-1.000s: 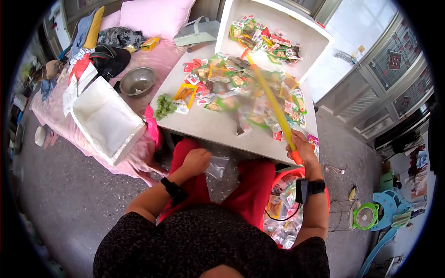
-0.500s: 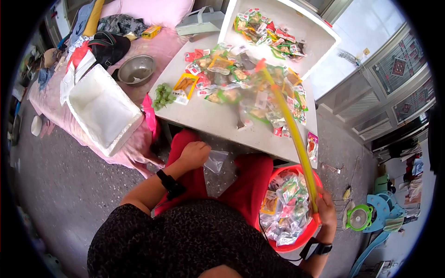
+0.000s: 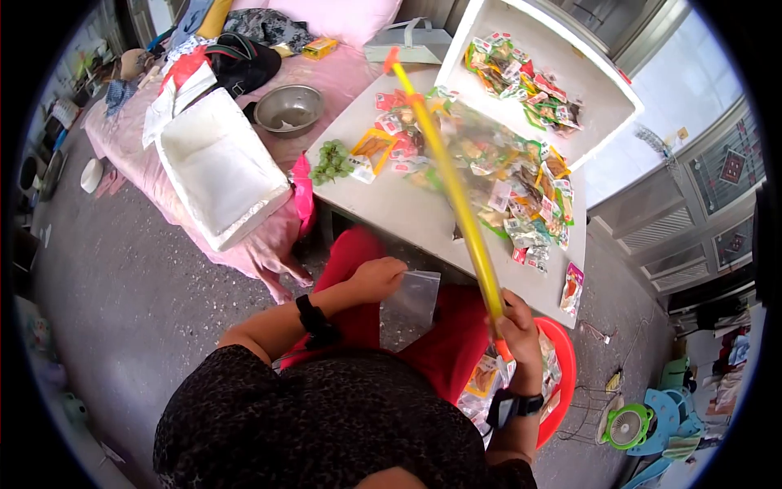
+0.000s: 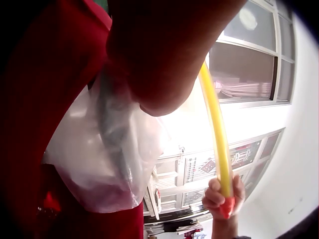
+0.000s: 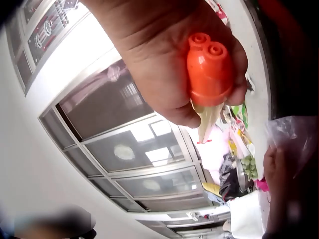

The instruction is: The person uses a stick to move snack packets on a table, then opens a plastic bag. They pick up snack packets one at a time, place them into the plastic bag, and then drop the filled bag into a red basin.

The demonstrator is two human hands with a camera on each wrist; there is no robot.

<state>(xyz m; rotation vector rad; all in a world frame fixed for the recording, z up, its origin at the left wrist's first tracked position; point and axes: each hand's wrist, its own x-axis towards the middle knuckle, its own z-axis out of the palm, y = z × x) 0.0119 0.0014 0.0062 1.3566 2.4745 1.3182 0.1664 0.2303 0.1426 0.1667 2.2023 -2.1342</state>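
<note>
My right hand (image 3: pixel 518 330) grips the orange end of a long yellow stick (image 3: pixel 456 191), which slants up and left over the table. In the right wrist view the fingers curl round its orange cap (image 5: pixel 209 72). Over the lap, my left hand (image 3: pixel 380 279) pinches the edge of a clear plastic bag (image 3: pixel 417 297); the bag (image 4: pixel 99 149) hangs down in the left wrist view. Many small food packets (image 3: pixel 497 155) lie heaped on the table (image 3: pixel 399 208), partly blurred behind the stick.
A white foam box (image 3: pixel 603 65) with packets stands at the table's back. Grapes (image 3: pixel 331 161) and a yellow packet (image 3: pixel 372 153) lie at its left. Another foam box (image 3: pixel 220 167) and a metal bowl (image 3: pixel 289 109) rest on the bed. A red tub (image 3: pixel 562 359) stands at the right.
The stick has swung to the left over the packets, its far tip now near the table's back left. My left hand has risen slightly with the bag. The head view has shifted.
</note>
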